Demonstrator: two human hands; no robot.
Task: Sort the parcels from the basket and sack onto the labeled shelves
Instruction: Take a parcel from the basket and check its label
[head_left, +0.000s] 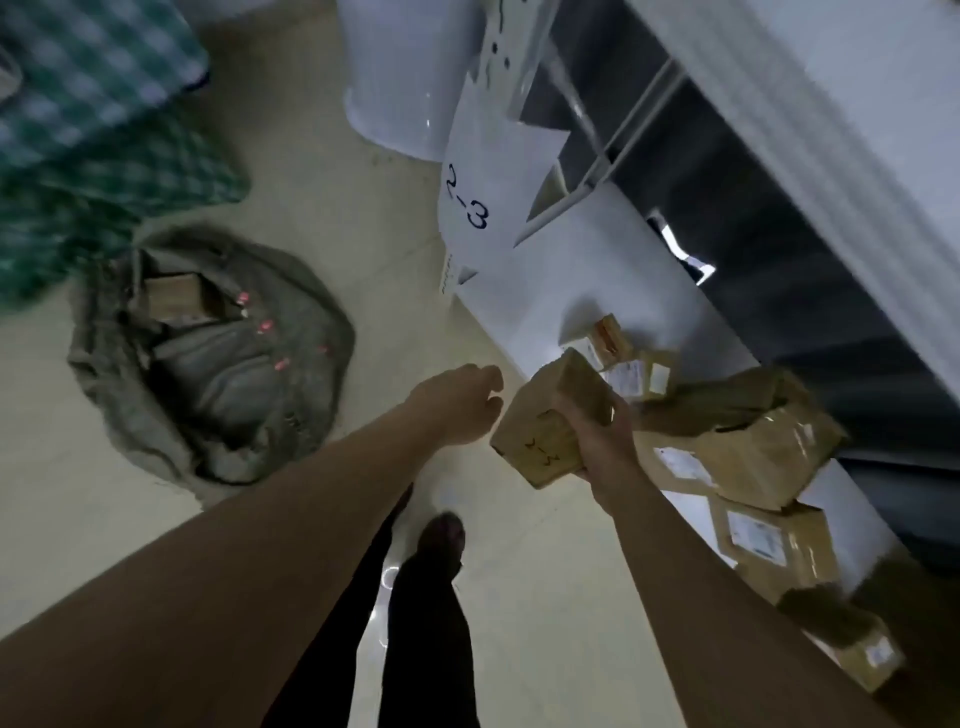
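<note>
My right hand (597, 436) grips a small brown cardboard parcel (550, 415) with handwriting on its side, held just in front of the white shelf (582, 270). A paper label reading "2-3" (470, 202) hangs on the shelf's post. My left hand (462, 402) hovers just left of the parcel, fingers loosely curled and holding nothing. Several brown parcels (737, 441) lie piled on the shelf to the right. A grey sack (218, 358) lies open on the floor at left with parcels (171, 296) inside.
A green checked bag (98, 119) sits at the upper left. A white bin (400, 88) stands beside the shelf at the top. My leg and shoe (441, 540) are on the pale floor below the hands.
</note>
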